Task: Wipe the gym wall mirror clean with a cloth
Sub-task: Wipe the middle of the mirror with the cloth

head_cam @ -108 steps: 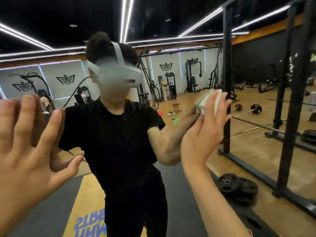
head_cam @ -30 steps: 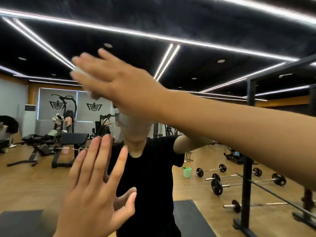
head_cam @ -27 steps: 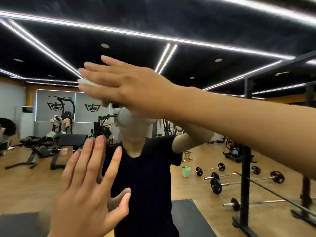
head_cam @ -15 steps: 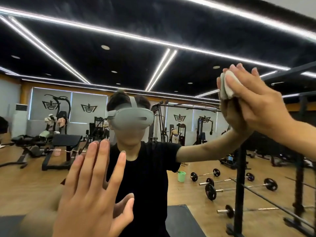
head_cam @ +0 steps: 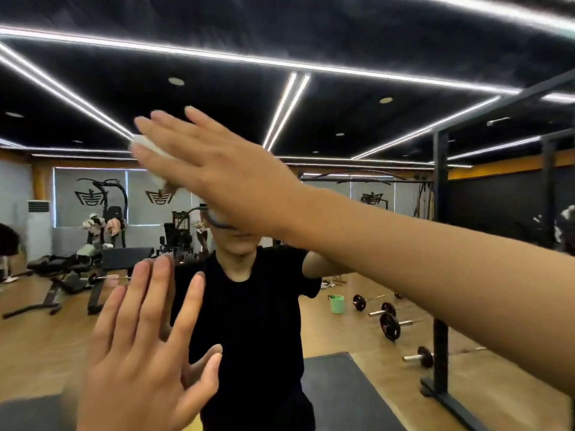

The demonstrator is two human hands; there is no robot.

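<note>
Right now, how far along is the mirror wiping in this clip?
Done: hard to judge; the mirror gives a sharp reflection with no smears showing, but nothing marks which parts were wiped. In hand: the right hand presses the cloth flat on the glass high up, blurred as in mid-stroke, while the left hand braces flat lower down. Left: unclear; the glass runs past the frame.

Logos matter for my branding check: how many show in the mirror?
3 logos: one at far left, one right of it below the cloth, one right of the right hand. Its arm may hide more.
</note>
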